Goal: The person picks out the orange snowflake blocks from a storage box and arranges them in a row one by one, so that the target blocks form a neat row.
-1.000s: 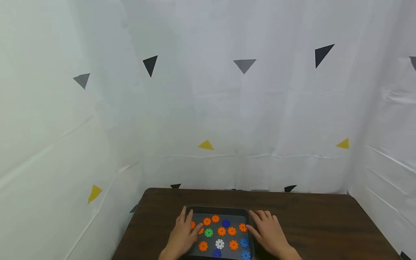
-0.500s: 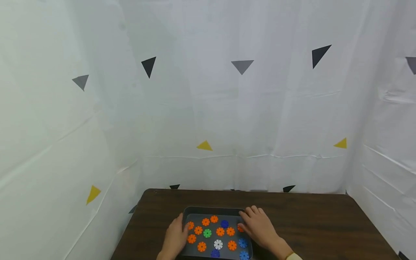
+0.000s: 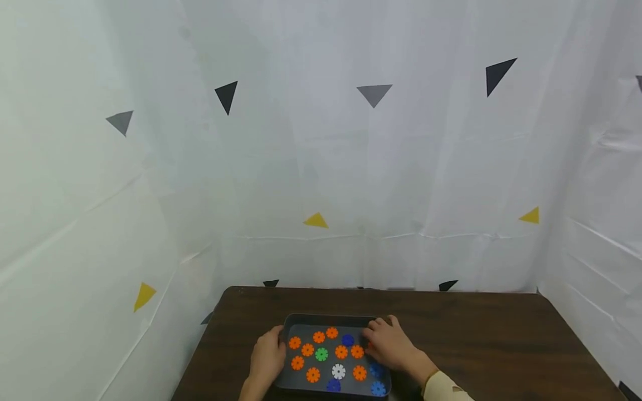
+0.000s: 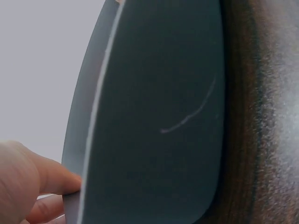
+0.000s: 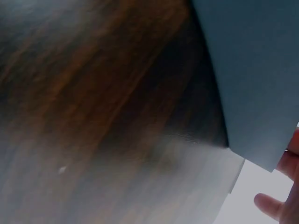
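A dark grey tray [image 3: 331, 319] holds toothed plastic discs: several orange discs [image 3: 313, 375], a green disc [image 3: 321, 354], a white disc [image 3: 338, 371] and several blue discs [image 3: 378, 388]. At its left side, my left hand [image 3: 266, 359] grips the rim; the left wrist view shows fingers [image 4: 51, 182] meeting the edge of the tray wall [image 4: 154, 93]. My right hand [image 3: 391, 345] reaches over the right rim with bent fingers over an orange disc, mostly covered, so a pinch cannot be confirmed. Its fingers [image 5: 289, 164] appear beyond the tray's outer wall in the right wrist view.
The tray sits on a dark brown wooden table [image 3: 476, 328], near its front edge. White sheeting [image 3: 301, 167] with black, grey and yellow triangles hangs behind the table and along both sides.
My left hand has drawn back from over the discs to the tray's left rim. My right hand has moved left over the right rim, its fingers now covering an orange disc.
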Demonstrator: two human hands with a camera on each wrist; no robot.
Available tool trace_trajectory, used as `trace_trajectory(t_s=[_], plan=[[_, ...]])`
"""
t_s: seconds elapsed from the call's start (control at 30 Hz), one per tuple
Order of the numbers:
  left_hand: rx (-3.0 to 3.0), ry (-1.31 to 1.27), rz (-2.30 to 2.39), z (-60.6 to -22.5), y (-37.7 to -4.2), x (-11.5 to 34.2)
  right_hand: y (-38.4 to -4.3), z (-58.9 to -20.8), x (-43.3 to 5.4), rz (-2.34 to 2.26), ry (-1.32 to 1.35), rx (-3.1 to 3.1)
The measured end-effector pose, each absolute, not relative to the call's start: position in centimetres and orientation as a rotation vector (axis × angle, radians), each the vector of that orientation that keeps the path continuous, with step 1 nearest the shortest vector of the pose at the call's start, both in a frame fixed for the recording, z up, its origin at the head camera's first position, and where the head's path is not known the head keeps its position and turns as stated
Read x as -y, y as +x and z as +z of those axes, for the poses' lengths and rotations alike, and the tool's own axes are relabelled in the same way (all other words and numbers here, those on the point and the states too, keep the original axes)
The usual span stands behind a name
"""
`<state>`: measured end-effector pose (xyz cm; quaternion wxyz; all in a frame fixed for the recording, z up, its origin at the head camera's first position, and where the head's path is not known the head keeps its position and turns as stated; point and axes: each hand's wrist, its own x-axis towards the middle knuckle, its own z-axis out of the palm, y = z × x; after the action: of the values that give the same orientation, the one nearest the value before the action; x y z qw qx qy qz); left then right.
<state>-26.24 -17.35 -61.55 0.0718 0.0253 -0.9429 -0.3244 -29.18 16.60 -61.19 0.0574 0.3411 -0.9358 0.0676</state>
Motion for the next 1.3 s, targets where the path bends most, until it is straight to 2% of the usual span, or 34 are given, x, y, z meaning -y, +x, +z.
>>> trace_trajectory(t_s=[0.7, 1.07, 1.3], plan=[[2.868, 0.103, -1.029, -61.9, -25.8, 17.2, -28.8, -60.9, -15.8, 0.288, 0.862, 3.028], [2.875, 0.092, -1.101, -62.7, -26.4, 17.0, -28.0, -61.1, -16.8, 0.298, 0.914, 2.837], [2.910, 0.090, -1.103, -62.6, -26.2, 17.6, -27.6, -60.4, -18.0, 0.614, 0.680, 2.768]])
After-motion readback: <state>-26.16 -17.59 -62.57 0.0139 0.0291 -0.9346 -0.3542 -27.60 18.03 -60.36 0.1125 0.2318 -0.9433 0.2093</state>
